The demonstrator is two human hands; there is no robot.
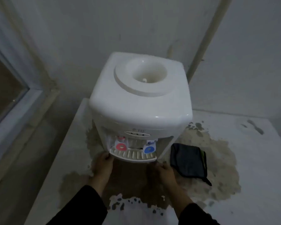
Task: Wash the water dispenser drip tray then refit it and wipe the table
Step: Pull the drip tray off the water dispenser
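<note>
I look down from the head camera at a white water dispenser (140, 101) standing on a white table (258, 159) whose surface is worn to brown patches around the machine. The open bottle well on top holds no bottle. Under the front panel I see the red tap (120, 146) on the left and the blue tap (149, 148) on the right, and directly below them the drip tray (133, 155), a pale slotted piece that sits at the foot of the dispenser's recess with its front edge sticking out toward me. My left hand (104, 164) is at the tray's left end, fingers curled around that corner, so I read it as gripping the tray. My right hand (165, 170) is at the tray's right end, its fingertips at the corner, but blur and the dim light hide the fingers, and I cannot tell whether it grips or only touches. Both forearms wear dark sleeves (81, 207). A dark folded cloth (188, 159) lies flat on the table just right of the dispenser's base, near my right hand but apart from it. Behind the dispenser a pale pipe (208, 34) runs up the wall, and a window frame (15, 98) shows at the left.
</note>
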